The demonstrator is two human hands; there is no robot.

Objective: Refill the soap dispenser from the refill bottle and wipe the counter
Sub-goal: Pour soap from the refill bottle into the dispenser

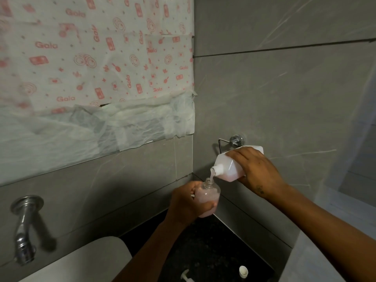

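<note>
Pouring is seen: the refill bottle (231,166) is gripped around its body by the right hand (256,168) and tilted, neck down and to the left. A thin pink stream is seen running from its spout into the open neck of the dispenser (208,195). The dispenser is clasped from the left side by the left hand (188,202), fingers wrapped around the clear body, and is held upright above the counter (203,251), near its back right corner where the two grey walls meet. The dispenser is partly filled with pink soap; pink soap is also seen in the low side of the refill bottle. The pump (186,277) is laid on the counter at its front edge, cut off by the frame bottom. The cap (243,271) is laid just to the right of the pump, apart from it, open side up. The white basin (81,261) is set at the counter's left, with the tap (23,231) mounted on the wall above it. A chrome holder (234,141) is fixed to the right wall, behind the refill bottle. Printed paper (91,58) is taped over the wall panel above.
</note>
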